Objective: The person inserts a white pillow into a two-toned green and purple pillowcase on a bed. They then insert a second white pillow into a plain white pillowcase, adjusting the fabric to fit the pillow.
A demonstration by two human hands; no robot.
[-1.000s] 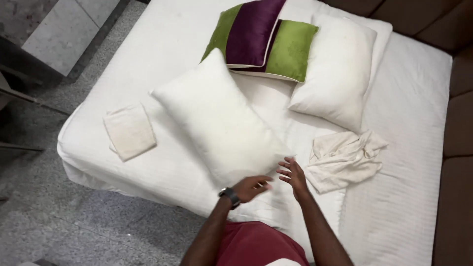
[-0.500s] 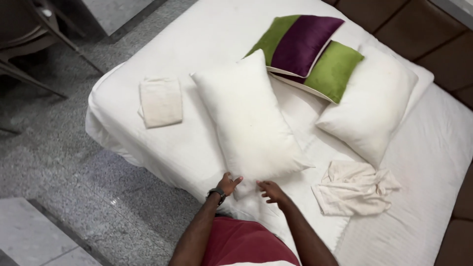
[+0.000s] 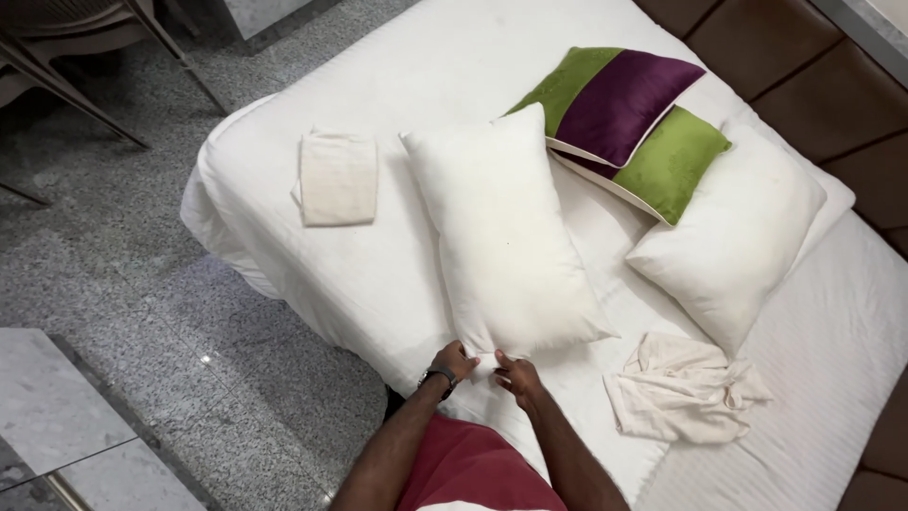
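We find the scene evenly and brightly lit by soft, diffuse light. The white bed sheet [image 3: 378, 274] is near overexposure, its weave washed out. Shadows are faint, seen beside the bed where its near edge meets the granite floor [image 3: 142, 265]. Focus is sharp throughout; we note no motion blur and slight wide-angle stretch toward the corners.

I look down on a bedroom: a white-sheeted bed [image 3: 397, 255] with pillows [image 3: 506, 237], a padded brown headboard [image 3: 804, 85].
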